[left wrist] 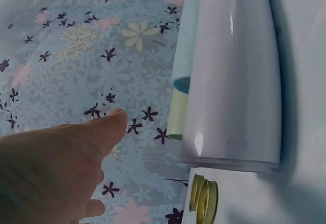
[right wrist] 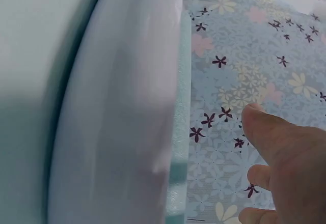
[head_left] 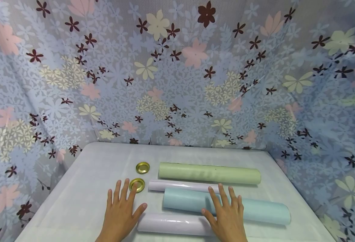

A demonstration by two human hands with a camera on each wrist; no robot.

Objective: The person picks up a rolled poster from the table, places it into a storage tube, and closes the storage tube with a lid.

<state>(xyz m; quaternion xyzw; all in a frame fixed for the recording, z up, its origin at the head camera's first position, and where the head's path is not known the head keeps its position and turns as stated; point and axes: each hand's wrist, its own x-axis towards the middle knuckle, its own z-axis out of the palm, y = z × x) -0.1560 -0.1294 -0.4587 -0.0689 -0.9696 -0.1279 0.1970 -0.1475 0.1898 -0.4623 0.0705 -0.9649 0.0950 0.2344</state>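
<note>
The left grip [head_left: 118, 213] and right grip [head_left: 228, 216] are spread and empty, seemingly ready to start; lifting the blue roll [head_left: 265, 210] needs a squeeze.

Room left of far disc [head_left: 142, 167]; rolls [head_left: 209, 173] block right.

Floral cloth [head_left: 177, 84] (mostly pale blue) hangs behind and beside a white table [head_left: 80, 188].

Green roll [head_left: 209, 173], pale blue roll [head_left: 265, 211], whitish rolls [head_left: 174, 224], gold discs [head_left: 142, 167], white table [head_left: 83, 188], blue floral fabric [head_left: 177, 80]
</note>
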